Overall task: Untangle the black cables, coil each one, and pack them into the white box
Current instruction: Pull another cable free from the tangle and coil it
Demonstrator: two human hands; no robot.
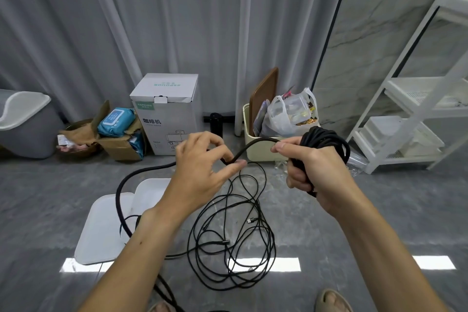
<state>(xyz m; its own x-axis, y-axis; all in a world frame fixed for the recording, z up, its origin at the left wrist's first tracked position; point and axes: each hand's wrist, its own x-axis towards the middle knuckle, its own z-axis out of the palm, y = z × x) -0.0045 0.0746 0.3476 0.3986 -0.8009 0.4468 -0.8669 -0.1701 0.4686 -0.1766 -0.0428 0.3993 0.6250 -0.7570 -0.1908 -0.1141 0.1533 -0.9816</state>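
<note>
Black and round in section, the thick cable arched between both hands. The right hand was clenched round a bundle of coiled loops of that cable, the thumb pressing the strand on top. The left hand pinched the same strand between thumb and forefinger, and from there it swept down toward eight o'clock, across the white box. That box, smooth plastic with rounded corners, stood on the grey floor beside its flat white lid, at about eight o'clock from the left hand. A loose tangle of thin black cables lay in many overlapping loops on the floor below the hands, at six o'clock, just beside the box; how many cables it held I could not tell. Two sandalled feet showed at the bottom edge.
</note>
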